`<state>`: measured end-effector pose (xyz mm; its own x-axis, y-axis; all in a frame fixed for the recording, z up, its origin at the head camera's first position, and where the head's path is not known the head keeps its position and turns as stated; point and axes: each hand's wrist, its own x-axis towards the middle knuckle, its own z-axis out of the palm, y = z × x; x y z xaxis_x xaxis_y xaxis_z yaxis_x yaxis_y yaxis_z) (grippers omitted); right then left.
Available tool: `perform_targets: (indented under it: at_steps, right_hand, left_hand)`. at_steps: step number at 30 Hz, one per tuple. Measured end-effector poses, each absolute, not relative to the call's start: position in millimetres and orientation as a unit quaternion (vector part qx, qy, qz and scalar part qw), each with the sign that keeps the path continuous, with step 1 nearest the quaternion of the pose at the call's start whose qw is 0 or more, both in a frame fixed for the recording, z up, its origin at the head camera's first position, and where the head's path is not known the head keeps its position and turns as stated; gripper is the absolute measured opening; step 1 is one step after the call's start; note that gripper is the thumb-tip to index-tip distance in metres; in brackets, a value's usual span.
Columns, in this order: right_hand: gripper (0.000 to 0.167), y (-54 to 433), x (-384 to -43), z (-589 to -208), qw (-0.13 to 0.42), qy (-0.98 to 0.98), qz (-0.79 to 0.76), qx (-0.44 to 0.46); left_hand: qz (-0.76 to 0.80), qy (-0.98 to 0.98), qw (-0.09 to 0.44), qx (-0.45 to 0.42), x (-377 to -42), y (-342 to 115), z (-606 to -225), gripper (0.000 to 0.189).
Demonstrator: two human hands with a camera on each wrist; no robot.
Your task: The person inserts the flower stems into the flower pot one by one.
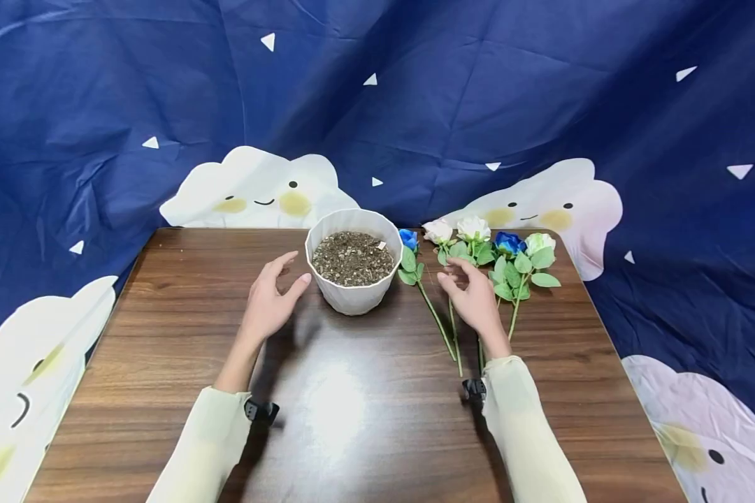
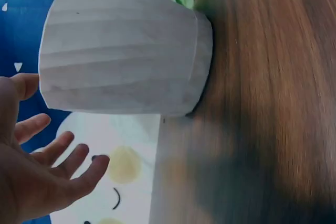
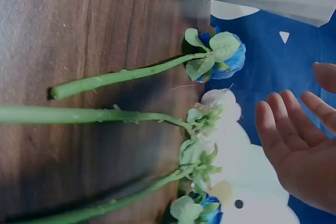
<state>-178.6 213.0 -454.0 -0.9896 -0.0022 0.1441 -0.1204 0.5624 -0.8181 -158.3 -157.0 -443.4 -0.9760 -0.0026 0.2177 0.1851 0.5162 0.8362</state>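
A white ribbed flowerpot (image 1: 354,300) filled with dark soil (image 1: 352,258) stands at the table's far edge. Just left of it hovers my left hand (image 1: 272,297), fingers spread and holding nothing; its thumb reaches close to the pot wall (image 2: 126,51) in the left wrist view. My right hand (image 1: 475,297) is over the flower stems with relaxed fingers and nothing in them. Below and around it lie artificial roses: a blue rose (image 1: 409,239) nearest the pot, a pale pink rose (image 1: 438,231), a white rose (image 1: 474,229), another blue rose (image 1: 510,243) and a greenish-white rose (image 1: 540,243).
The brown wooden table (image 1: 182,349) ends right behind the pot and the rose heads. A dark blue cloth (image 1: 377,126) with white clouds hangs behind it. Small black devices are strapped to the left wrist (image 1: 261,411) and the right wrist (image 1: 474,390).
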Motion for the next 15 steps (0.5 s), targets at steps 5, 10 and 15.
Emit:
perform_targets:
  at_steps: [5, 10, 15]
  right_hand:
    - [0.046, 217, -182, -462, 0.03, -0.872, 0.489, 0.01]
    - [0.045, 216, -186, -473, 0.001, -0.865, 0.502, -0.002]
    - [0.047, 214, -189, -481, -0.022, -0.862, 0.505, -0.015]
  left_hand:
    - [-0.595, -0.801, 0.049, -0.032, -162, -152, -438, 0.05]
    - [-0.672, -0.741, -0.006, 0.01, -167, -149, -437, 0.052]
    - [-0.702, -0.712, -0.023, 0.015, -174, -149, -441, 0.055]
